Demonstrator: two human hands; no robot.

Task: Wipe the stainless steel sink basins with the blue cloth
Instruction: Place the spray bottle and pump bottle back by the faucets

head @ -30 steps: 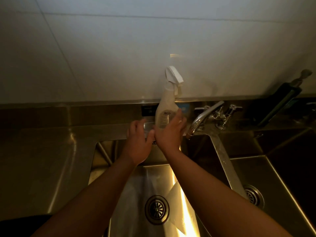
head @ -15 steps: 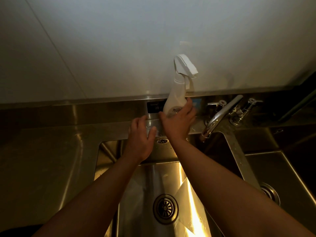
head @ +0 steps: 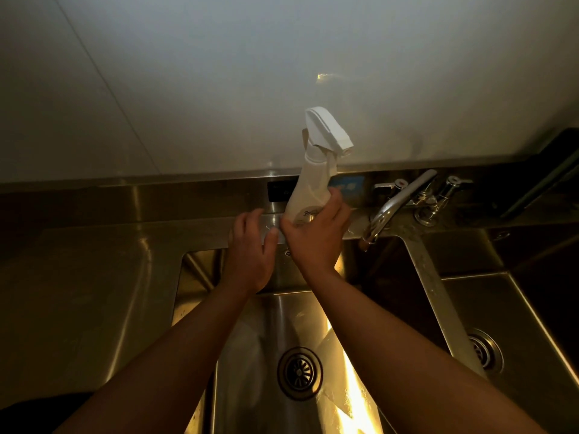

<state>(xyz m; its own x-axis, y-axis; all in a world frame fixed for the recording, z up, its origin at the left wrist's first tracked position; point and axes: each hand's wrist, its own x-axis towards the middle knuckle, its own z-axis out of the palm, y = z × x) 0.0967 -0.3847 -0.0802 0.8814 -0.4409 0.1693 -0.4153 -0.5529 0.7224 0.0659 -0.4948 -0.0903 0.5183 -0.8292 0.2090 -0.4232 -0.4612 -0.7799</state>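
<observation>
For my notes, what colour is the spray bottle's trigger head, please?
White trigger head, seen in head view.

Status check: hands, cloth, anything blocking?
Right hand grips spray bottle at back ledge. Left hand open beside it. Blue cloth not in view. Faucet stands right of bottle.

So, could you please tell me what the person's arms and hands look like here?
The left hand and right hand are bare: no gloves, rings or watch show. Both forearms are uncovered to the frame's bottom edge, no sleeves in view. Dim light could hide small details.
</observation>
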